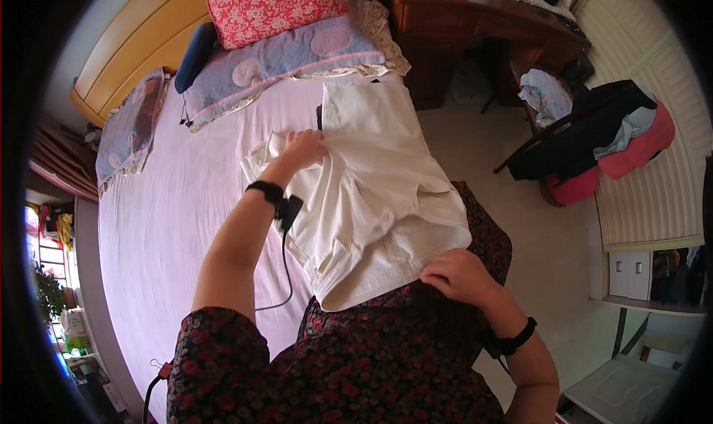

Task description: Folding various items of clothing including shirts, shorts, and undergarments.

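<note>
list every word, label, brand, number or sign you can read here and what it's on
No readable text anywhere.
White trousers: no lettering visible.
Red pillow: floral pattern only.
White-and-green package near the left edge: too small and blurred to tell.

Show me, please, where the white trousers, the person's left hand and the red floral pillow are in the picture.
White trousers [379, 190]: head view, on the cloth near their middle.
Left hand [303, 149]: head view, on the back of the hand.
Red floral pillow [275, 10]: head view, on its patterned face.
</note>
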A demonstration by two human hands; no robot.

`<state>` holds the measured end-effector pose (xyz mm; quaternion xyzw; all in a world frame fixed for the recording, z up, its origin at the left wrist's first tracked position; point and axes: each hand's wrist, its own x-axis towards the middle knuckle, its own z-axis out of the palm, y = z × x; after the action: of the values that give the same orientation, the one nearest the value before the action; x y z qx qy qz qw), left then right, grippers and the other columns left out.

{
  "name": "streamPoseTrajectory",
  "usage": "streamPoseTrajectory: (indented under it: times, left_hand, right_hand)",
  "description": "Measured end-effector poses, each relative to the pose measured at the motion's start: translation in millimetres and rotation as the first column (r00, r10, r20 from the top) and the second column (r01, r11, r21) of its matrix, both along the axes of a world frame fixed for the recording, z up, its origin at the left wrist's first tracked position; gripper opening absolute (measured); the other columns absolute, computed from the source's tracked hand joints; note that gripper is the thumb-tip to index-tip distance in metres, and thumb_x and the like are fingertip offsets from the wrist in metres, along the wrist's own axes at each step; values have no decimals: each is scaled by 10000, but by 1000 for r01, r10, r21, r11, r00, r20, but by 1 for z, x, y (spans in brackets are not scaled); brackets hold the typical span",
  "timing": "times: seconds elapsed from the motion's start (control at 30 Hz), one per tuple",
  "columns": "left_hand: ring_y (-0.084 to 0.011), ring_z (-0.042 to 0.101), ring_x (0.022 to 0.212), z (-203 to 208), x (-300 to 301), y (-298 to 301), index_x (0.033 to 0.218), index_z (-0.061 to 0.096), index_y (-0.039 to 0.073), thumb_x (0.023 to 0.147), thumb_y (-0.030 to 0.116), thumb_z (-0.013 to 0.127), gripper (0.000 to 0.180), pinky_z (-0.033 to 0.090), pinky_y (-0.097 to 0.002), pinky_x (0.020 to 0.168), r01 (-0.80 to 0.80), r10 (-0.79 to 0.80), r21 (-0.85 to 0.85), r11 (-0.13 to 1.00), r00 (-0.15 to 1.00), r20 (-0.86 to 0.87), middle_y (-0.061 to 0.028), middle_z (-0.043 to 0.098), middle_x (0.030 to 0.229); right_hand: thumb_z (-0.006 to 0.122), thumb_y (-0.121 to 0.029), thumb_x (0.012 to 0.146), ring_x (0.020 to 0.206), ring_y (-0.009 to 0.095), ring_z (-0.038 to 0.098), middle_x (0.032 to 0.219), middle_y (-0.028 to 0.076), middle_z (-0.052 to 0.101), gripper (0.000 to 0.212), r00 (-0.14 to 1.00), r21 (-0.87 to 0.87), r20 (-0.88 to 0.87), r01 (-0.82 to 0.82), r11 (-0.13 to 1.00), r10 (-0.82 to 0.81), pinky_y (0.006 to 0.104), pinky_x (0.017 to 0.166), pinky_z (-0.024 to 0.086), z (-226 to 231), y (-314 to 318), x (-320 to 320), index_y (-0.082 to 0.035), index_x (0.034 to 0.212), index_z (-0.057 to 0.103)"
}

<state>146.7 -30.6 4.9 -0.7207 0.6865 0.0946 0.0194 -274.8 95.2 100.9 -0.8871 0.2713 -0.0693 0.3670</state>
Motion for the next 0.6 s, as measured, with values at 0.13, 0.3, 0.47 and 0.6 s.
streamPoseTrajectory:
  times: [0.13, 0.3, 0.47, 0.6]
  left_hand:
    - [-303, 485, 1164, 2, -31, 60, 1100, 561, 84, 780, 388, 649, 450, 364, -508, 945, 95, -119, -562, 821, 993, -5, -145, 532, 1188]
    - [-325, 613, 917, 85, -105, 175, 1158, 494, 93, 782, 325, 676, 478, 482, -433, 781, 400, -294, 264, 878, 885, -361, -142, 603, 1046]
    - [-340, 607, 895, 100, -80, 206, 1135, 501, 70, 809, 176, 589, 355, 480, -414, 769, 360, -128, 396, 845, 855, -503, -145, 613, 996]
    - [-292, 618, 861, 118, -84, 209, 1102, 553, 59, 840, 201, 588, 300, 477, -377, 748, 578, -196, 397, 712, 708, -679, -127, 622, 917]
  right_hand:
    - [745, -133, 668, 952, 329, 552, 991, 111, 567, 387, 915, -336, 170, 403, 851, -366, 418, 814, 449, 12, -18, 3, -99, 1025, 598]
    - [684, -30, 673, 975, 325, 556, 1014, 112, 558, 499, 871, -591, 37, 414, 692, -490, 418, 840, 456, -12, -46, -6, -121, 1156, 596]
    - [486, 146, 643, 867, 276, 599, 1023, 107, 561, 512, 849, -296, 227, 526, 797, -477, 341, 738, 490, 11, -64, -1, -136, 1020, 687]
    - [480, 170, 626, 895, 283, 596, 1060, 111, 564, 554, 853, -257, 282, 507, 823, -438, 315, 743, 478, -3, -66, -33, -131, 1039, 694]
